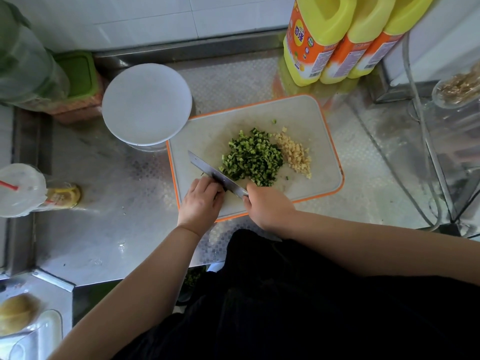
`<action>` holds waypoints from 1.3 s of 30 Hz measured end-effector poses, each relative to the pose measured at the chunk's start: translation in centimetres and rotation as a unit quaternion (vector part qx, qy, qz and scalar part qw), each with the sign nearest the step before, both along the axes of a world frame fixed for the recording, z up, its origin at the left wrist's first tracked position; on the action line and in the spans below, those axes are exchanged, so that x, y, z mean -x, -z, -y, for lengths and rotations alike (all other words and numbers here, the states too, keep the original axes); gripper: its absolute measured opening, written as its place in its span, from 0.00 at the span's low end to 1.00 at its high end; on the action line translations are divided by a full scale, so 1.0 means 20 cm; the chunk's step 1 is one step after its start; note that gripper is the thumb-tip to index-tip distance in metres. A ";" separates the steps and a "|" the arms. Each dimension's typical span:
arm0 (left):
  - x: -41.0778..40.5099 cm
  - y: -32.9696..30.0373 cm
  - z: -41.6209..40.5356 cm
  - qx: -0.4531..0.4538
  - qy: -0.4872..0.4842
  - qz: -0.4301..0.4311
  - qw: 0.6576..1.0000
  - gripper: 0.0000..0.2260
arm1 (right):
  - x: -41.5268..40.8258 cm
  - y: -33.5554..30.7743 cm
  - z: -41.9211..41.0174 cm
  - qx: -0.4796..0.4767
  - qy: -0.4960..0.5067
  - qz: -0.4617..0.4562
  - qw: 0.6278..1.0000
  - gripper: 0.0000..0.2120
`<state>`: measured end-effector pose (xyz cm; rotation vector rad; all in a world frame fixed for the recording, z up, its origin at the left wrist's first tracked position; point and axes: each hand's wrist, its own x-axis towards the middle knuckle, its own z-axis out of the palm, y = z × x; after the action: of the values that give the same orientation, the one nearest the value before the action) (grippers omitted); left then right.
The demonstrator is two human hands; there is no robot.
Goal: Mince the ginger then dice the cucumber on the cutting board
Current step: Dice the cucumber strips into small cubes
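A white cutting board (306, 120) with an orange rim lies on the steel counter. A heap of diced cucumber (252, 158) sits in its middle, with a smaller pile of minced ginger (296, 153) just to its right. My right hand (268, 203) grips the handle of a cleaver (205, 166) whose blade rests against the left side of the cucumber heap. My left hand (201, 200) has its curled fingers at the blade's left face, near the handle end.
A white round lid or plate (146, 103) sits left of the board. Three yellow bottles (337, 40) stand behind it. A green-lidded container (78, 81), a plastic drink cup (20, 189), and a glass jar (457, 100) at right ring the counter.
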<state>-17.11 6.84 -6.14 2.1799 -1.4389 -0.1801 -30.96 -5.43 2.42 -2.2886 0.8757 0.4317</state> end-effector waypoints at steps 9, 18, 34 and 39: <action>0.02 0.02 -0.01 0.020 -0.005 0.012 1.000 0.10 | -0.06 0.07 -0.01 0.000 0.009 -0.064 0.998 0.07; 0.02 0.01 -0.04 0.022 -0.019 0.013 0.999 0.10 | -0.01 0.02 0.07 -0.027 0.041 -0.016 0.999 0.09; 0.01 0.02 -0.05 0.013 -0.007 0.025 1.000 0.09 | -0.07 0.04 -0.01 -0.027 0.006 -0.060 0.998 0.07; 0.01 0.01 -0.06 0.004 -0.009 0.018 1.000 0.10 | -0.06 0.05 0.05 -0.053 0.057 -0.037 0.996 0.11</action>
<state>-17.34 7.99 -6.43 2.1978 -1.4372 -0.1295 -29.84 -6.47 1.49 -2.1254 0.9902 0.5023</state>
